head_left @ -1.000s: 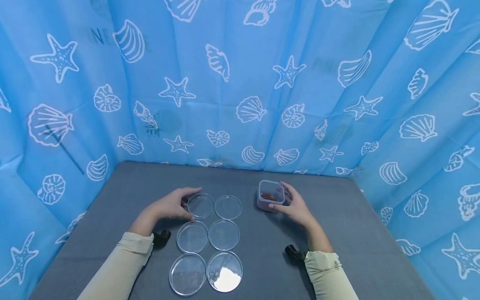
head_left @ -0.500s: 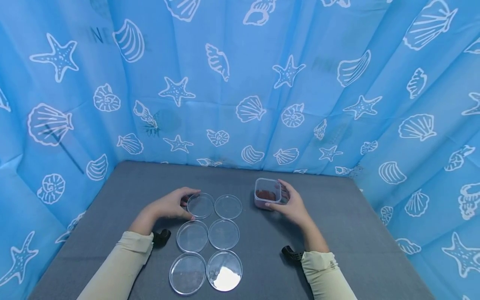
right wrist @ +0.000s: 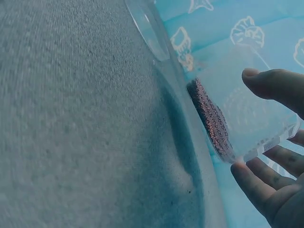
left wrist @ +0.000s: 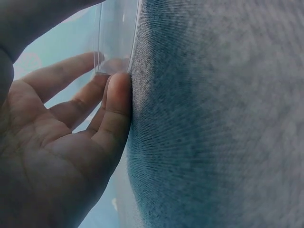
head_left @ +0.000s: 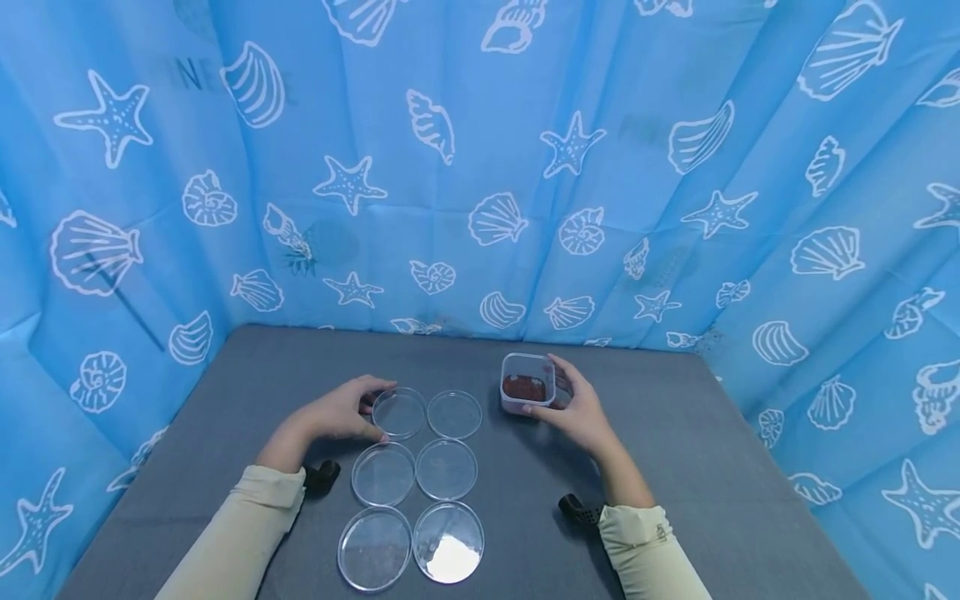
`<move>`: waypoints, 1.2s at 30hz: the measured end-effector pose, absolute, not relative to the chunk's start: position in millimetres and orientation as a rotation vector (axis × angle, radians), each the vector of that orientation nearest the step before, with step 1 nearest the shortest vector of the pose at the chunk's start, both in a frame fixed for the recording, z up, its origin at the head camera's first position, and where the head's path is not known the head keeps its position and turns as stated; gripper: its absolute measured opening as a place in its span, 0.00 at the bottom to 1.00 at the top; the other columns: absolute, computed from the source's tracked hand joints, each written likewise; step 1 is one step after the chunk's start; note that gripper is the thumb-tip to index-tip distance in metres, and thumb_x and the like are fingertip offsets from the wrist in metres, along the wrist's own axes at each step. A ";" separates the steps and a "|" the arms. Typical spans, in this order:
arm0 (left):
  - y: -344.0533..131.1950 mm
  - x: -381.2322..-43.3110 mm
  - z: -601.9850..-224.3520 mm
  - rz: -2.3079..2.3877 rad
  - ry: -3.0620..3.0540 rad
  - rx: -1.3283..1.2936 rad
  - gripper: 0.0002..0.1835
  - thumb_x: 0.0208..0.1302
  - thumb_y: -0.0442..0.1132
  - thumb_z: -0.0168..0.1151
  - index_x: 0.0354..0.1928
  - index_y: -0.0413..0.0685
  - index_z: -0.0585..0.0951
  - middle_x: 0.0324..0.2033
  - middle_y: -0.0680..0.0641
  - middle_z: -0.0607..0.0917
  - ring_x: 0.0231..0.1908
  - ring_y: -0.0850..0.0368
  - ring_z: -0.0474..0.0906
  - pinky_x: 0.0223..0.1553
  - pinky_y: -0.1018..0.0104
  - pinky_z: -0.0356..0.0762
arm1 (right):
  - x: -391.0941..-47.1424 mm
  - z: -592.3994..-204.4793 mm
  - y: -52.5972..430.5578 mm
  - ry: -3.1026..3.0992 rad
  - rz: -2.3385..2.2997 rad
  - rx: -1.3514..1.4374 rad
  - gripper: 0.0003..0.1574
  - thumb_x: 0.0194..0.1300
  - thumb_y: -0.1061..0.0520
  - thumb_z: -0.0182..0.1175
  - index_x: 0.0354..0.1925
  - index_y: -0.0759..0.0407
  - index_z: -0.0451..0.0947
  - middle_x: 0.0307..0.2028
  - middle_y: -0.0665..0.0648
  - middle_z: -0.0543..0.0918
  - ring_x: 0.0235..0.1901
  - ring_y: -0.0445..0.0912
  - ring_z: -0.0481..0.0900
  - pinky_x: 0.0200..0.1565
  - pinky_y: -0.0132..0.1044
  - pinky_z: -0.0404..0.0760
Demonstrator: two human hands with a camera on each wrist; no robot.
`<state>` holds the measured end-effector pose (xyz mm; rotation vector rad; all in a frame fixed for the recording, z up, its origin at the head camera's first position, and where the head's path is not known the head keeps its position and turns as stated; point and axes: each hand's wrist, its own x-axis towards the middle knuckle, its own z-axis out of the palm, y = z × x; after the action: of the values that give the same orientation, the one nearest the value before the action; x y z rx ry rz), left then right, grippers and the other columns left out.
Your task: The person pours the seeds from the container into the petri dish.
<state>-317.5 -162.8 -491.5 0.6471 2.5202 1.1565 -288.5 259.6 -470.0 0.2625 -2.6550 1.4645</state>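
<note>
The right hand grips the tub, now moved leftward near the table's far edge, so its grains are closer to the dishes. The left hand pinches the far-left dish.

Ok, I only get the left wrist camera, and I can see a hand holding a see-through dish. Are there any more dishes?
Observer: Yes, the head view shows six dishes in all, in two columns of three.
Operator: Wow, six! And what's happening over on the other side?
Observer: The right hand is holding a clear box.
Operator: Is there stuff in it?
Observer: Yes, reddish-brown grains lie along the bottom of it.
</note>
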 end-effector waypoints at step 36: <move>-163.7 -320.1 -494.5 1.134 2.550 0.602 0.49 0.54 0.45 0.85 0.77 0.51 0.71 0.69 0.40 0.75 0.61 0.46 0.77 0.62 0.48 0.83 | -302.1 -447.5 132.7 -2.589 0.850 0.752 0.59 0.48 0.54 0.87 0.74 0.56 0.69 0.68 0.61 0.76 0.70 0.60 0.70 0.68 0.59 0.78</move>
<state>-320.1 -163.7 -494.5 0.6021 2.5503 1.1339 -302.1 132.7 -447.5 0.7518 -2.5887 0.8499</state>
